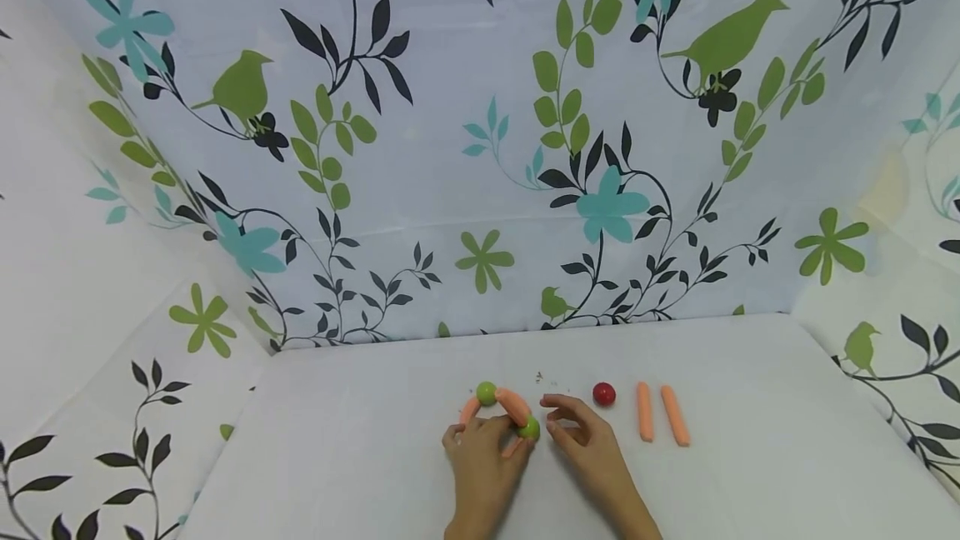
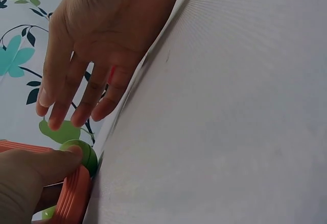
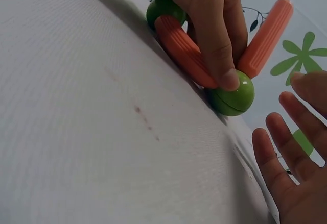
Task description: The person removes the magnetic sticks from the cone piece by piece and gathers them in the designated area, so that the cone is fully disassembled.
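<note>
My left hand (image 1: 483, 461) holds a joined piece of orange ribbed rods and green balls low over the white surface. Its thumb presses on one green ball (image 3: 234, 95), where a curved orange rod (image 3: 183, 50) and a straighter orange rod (image 3: 266, 38) meet. A second green ball (image 1: 486, 392) sits at the far side of the piece. Part of the piece is hidden behind the left fingers. Just right of it, my right hand (image 1: 596, 452) hovers with nothing in it. In the right wrist view its fingers (image 3: 280, 157) are extended and apart from the piece.
A red ball (image 1: 603, 394) lies right of the hands. Beside it are two loose orange rods (image 1: 645, 412), side by side. The white table (image 1: 337, 440) ends at a patterned cloth (image 1: 420, 190) that rises behind it and at both sides.
</note>
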